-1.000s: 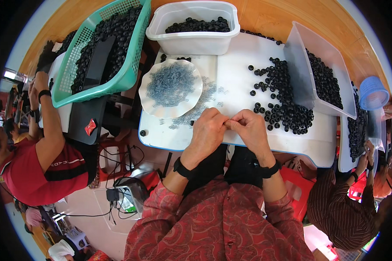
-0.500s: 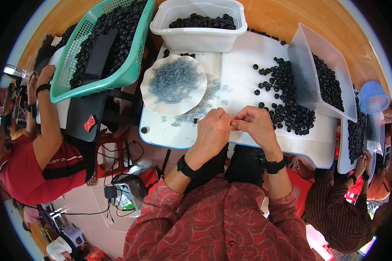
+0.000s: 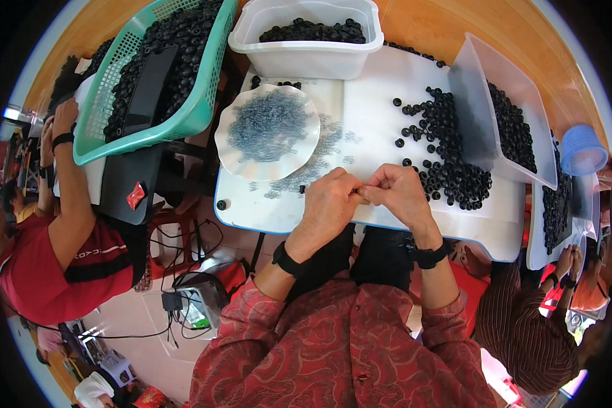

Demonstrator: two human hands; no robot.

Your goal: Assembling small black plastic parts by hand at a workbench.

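Both our hands meet at the bench's (image 3: 251, 211) near edge, left hand (image 3: 330, 198) and right hand (image 3: 399, 192) pinching a tiny part, hidden between fingertips. Loose black rings (image 3: 449, 170) crowd right; white plate (image 3: 232, 153) sits left.

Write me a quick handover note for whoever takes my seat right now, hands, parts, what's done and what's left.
Left hand and right hand meet fingertip to fingertip at the near edge of the white table, pinching something too small to make out.
Scalloped white plate of small grey rings sits to the left; more rings lie scattered beside it.
Loose black round parts are piled to the right, spilling from a tilted clear bin.
White tub at the far edge holds more black parts.
Much of the pile remains.
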